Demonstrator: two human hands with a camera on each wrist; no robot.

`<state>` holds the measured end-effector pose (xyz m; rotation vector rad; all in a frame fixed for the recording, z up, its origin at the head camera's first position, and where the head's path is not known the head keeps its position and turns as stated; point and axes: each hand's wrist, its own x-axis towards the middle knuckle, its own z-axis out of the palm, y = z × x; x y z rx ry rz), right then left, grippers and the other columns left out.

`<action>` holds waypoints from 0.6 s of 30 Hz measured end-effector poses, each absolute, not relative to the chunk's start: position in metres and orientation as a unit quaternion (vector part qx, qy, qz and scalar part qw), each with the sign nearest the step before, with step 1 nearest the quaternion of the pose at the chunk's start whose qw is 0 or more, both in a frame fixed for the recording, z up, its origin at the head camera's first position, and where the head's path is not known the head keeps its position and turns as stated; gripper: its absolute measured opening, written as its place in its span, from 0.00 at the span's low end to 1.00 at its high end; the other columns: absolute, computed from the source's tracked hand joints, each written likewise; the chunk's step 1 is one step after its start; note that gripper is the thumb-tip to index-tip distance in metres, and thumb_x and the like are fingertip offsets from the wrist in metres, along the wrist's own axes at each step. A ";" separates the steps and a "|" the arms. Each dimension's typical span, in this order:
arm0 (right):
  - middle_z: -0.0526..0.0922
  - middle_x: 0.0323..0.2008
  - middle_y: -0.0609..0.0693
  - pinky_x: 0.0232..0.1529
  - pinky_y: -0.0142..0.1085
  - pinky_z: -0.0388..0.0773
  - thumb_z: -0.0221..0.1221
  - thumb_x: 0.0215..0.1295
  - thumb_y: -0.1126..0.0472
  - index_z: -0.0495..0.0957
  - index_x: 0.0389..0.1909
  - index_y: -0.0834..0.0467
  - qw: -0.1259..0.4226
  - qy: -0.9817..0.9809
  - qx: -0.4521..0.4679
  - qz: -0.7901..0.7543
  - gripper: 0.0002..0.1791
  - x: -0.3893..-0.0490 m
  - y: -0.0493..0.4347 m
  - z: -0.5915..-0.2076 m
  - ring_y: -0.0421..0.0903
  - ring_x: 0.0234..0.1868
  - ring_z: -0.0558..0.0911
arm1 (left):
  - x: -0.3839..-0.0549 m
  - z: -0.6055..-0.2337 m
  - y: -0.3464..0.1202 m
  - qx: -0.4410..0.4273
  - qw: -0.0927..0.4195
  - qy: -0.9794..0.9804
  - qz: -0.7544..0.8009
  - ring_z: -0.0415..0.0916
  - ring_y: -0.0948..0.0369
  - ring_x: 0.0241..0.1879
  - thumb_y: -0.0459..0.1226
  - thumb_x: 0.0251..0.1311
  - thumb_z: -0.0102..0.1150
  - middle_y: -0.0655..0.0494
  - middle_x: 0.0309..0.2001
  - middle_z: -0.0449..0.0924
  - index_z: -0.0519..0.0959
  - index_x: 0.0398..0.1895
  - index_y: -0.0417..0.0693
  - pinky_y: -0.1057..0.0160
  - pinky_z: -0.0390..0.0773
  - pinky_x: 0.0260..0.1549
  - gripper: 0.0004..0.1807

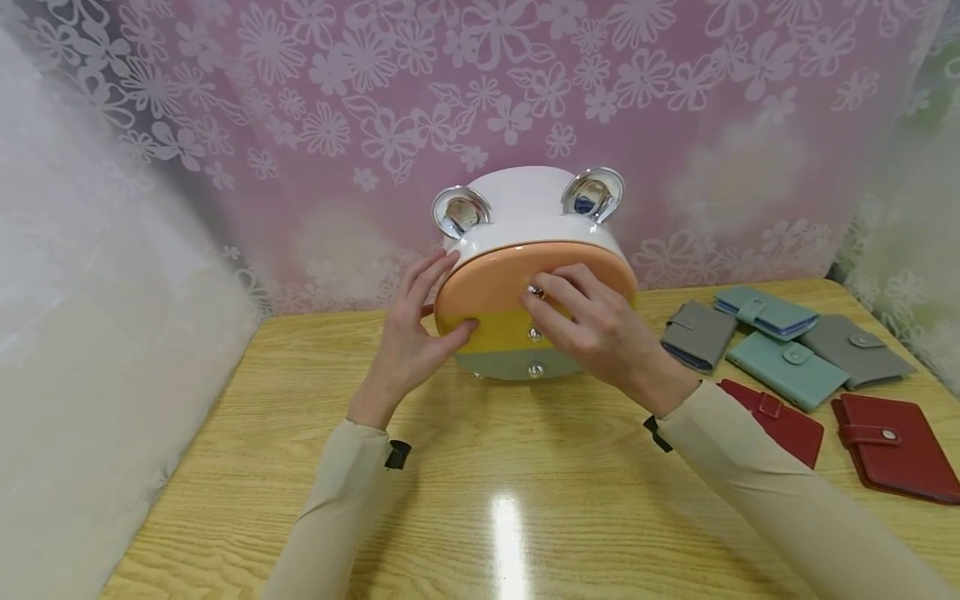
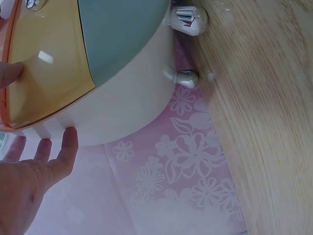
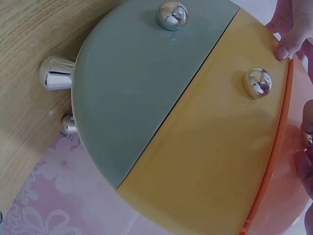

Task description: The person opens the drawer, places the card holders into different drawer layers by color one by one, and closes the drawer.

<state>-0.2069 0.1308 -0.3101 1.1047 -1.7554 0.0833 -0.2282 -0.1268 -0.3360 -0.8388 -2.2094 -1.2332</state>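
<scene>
A round white drawer box with chrome ears stands on the table. Its front has an orange drawer on top, a yellow drawer in the middle and a green drawer below. My right hand pinches the chrome knob of the orange drawer, whose lower edge seems to stand slightly out from the yellow front in the right wrist view. With fingers on the white side and thumb on the yellow front, my left hand holds the box's left edge.
Several wallets lie to the right on the wooden table: a dark grey wallet, teal wallets and red wallets among them. A pink flowered curtain hangs close behind the box. Chrome feet support it.
</scene>
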 end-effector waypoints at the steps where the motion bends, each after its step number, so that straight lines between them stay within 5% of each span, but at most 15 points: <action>1: 0.85 0.45 0.61 0.47 0.46 0.84 0.76 0.50 0.67 0.83 0.47 0.66 0.509 -0.727 0.459 0.035 0.22 -0.206 0.131 -0.310 0.59 0.43 0.81 | -0.228 -0.336 -0.128 -0.306 0.234 -0.805 -0.452 0.68 0.54 0.71 0.32 0.53 0.76 0.51 0.75 0.63 0.68 0.75 0.55 0.47 0.87 0.49 0.44; 12: 0.85 0.46 0.61 0.47 0.45 0.84 0.76 0.51 0.67 0.83 0.48 0.65 0.506 -0.730 0.458 0.037 0.22 -0.200 0.131 -0.310 0.59 0.44 0.81 | -0.231 -0.342 -0.144 -0.318 0.177 -0.771 -0.523 0.68 0.55 0.70 0.26 0.55 0.70 0.55 0.74 0.66 0.72 0.73 0.53 0.53 0.85 0.55 0.39; 18: 0.85 0.46 0.61 0.46 0.46 0.85 0.74 0.55 0.67 0.83 0.48 0.65 0.504 -0.730 0.461 0.039 0.19 -0.197 0.133 -0.310 0.59 0.43 0.81 | -0.226 -0.340 -0.155 -0.283 0.101 -0.723 -0.622 0.70 0.55 0.70 0.22 0.63 0.56 0.46 0.71 0.70 0.73 0.69 0.40 0.60 0.84 0.57 0.29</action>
